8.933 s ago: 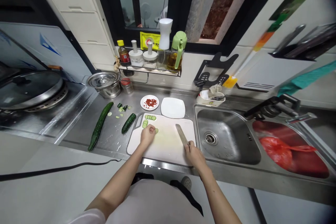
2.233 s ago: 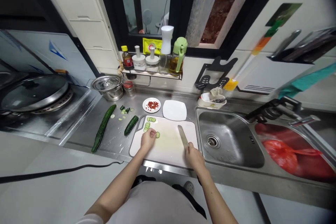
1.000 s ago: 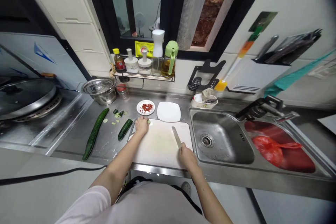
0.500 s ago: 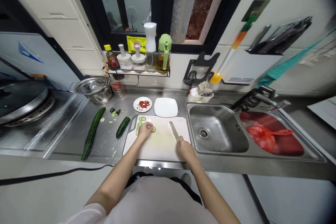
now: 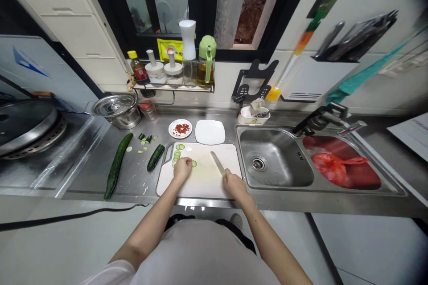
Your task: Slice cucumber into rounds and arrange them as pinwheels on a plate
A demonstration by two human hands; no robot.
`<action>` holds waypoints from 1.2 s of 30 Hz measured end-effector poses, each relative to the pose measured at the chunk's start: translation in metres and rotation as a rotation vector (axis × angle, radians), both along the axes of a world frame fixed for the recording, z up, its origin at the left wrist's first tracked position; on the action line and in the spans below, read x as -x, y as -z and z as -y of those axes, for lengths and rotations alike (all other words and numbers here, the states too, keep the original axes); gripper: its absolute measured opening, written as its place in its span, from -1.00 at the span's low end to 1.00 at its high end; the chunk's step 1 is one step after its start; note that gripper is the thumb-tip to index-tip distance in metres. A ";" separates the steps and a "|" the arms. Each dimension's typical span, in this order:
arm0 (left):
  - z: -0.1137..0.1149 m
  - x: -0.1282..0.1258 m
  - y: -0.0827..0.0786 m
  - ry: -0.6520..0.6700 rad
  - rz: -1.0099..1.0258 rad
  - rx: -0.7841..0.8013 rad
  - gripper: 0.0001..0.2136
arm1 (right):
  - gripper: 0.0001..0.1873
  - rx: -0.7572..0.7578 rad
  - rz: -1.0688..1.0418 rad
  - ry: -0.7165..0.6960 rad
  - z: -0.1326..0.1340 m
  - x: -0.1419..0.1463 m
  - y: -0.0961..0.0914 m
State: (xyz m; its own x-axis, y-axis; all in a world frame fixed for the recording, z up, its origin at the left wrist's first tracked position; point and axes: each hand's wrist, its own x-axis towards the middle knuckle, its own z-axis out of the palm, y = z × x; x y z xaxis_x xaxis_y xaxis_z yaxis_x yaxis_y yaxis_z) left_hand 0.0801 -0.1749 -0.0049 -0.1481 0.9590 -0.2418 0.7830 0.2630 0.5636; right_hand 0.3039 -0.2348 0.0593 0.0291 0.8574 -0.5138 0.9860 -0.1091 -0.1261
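Observation:
On the white cutting board (image 5: 203, 187), my left hand (image 5: 183, 169) is closed, fingertips drawn together over cucumber slices (image 5: 177, 154) at the board's left. Whatever it may pinch is too small to make out. One slice (image 5: 194, 164) lies just right of those fingertips. My right hand (image 5: 234, 184) grips a kitchen knife (image 5: 217, 162) by the handle, its blade slanting up and left above the board's right half. A cut length of cucumber (image 5: 155, 158) lies left of the board, and a long whole cucumber (image 5: 117, 167) farther left.
Behind the board stand a plate of chopped red pieces (image 5: 181, 129) and a white square plate (image 5: 210, 132). Cucumber scraps (image 5: 143, 141) lie on the steel counter. To the right is a sink (image 5: 277, 160); a lidded steel pot (image 5: 117, 111) stands back left.
The camera view has shifted slightly. The knife's tip has swung a little left, while my left hand stays low over the slices with its fingers together.

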 end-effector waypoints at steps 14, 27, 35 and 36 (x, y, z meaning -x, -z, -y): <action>-0.014 0.009 -0.005 0.157 -0.140 0.014 -0.77 | -0.71 0.010 -0.058 -0.217 0.027 0.039 -0.009; -0.019 0.006 -0.004 0.110 -0.129 0.045 -0.83 | -0.68 0.059 -0.037 -0.226 0.024 0.044 -0.001; -0.019 0.006 -0.008 0.090 -0.100 0.064 -0.84 | -0.66 0.083 -0.057 -0.236 0.021 0.045 -0.006; -0.019 0.006 -0.009 0.086 -0.100 0.068 -0.83 | -0.66 0.088 -0.060 -0.237 0.021 0.045 -0.007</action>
